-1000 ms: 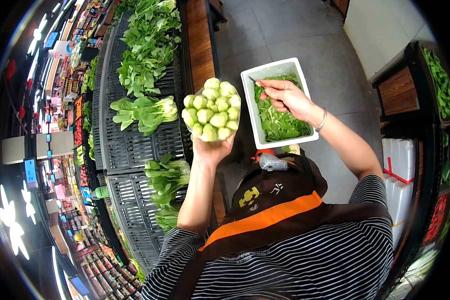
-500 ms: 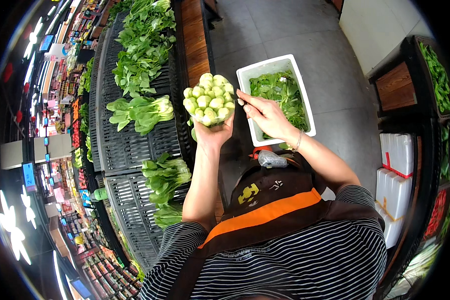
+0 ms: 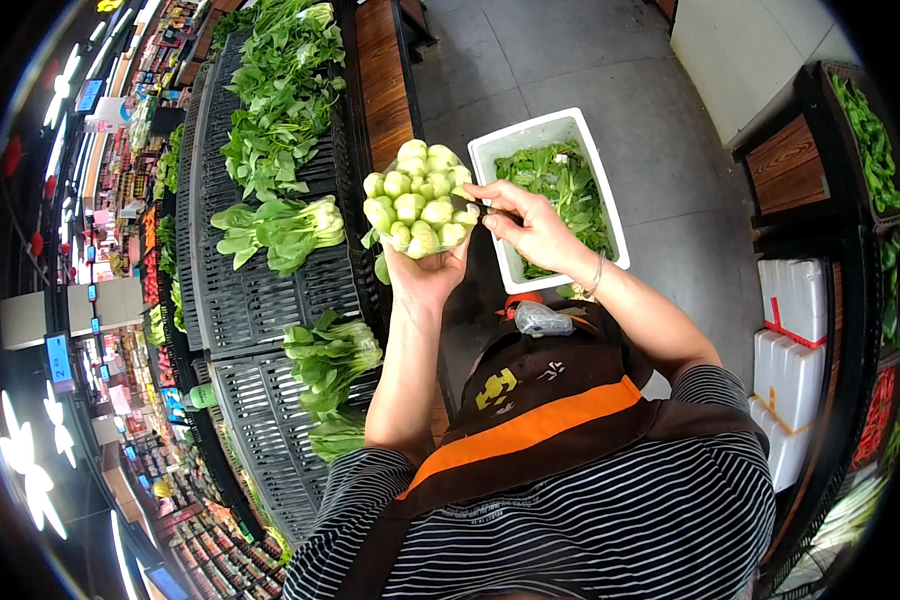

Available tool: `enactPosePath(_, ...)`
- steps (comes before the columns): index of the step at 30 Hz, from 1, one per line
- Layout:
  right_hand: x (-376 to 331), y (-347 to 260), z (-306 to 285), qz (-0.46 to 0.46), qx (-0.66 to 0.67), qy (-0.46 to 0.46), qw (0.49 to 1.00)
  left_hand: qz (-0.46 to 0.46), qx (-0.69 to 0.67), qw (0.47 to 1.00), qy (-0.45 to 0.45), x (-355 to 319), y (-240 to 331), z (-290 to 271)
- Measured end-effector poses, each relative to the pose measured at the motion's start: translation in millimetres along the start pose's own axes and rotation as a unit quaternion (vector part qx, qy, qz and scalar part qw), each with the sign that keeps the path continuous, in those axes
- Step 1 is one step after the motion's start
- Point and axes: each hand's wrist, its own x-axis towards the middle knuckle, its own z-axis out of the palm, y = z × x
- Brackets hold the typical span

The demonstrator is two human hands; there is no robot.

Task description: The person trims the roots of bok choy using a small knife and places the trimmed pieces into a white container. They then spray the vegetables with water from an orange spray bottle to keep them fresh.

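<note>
My left hand (image 3: pixel 427 275) holds up a bundle of bok choy (image 3: pixel 408 208) from beneath, its pale green cut bases facing me. Clear wrap seems to surround the bundle. My right hand (image 3: pixel 535 228) is closed on a small dark-handled tool, apparently a knife (image 3: pixel 484 209), at the bundle's right side. A pale piece of a bok choy base shows at the right fingertips. The blade is mostly hidden among the stems.
Right of the bundle, a white foam box (image 3: pixel 618 228) holds leafy greens (image 3: pixel 555 185). Black slatted shelves (image 3: pixel 255 300) at left carry bok choy bunches (image 3: pixel 288 232) and other greens. White foam boxes (image 3: pixel 782 370) are stacked at right, beside a vegetable rack (image 3: pixel 785 172).
My right hand has moved slightly left, bringing the knife against the bok choy bases. The bundle's right edge now has a base piece pulled outward at my fingertips.
</note>
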Motion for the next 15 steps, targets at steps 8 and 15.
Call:
enactPosePath(8,2,9,5,0.021,0.148,0.023,0.988,0.049,0.011,0.999,0.007,-11,-16,11)
enactPosePath(15,1,6,2,0.022,0.116,0.037,0.992,0.046,0.027,0.999,0.004,-11,-13,12)
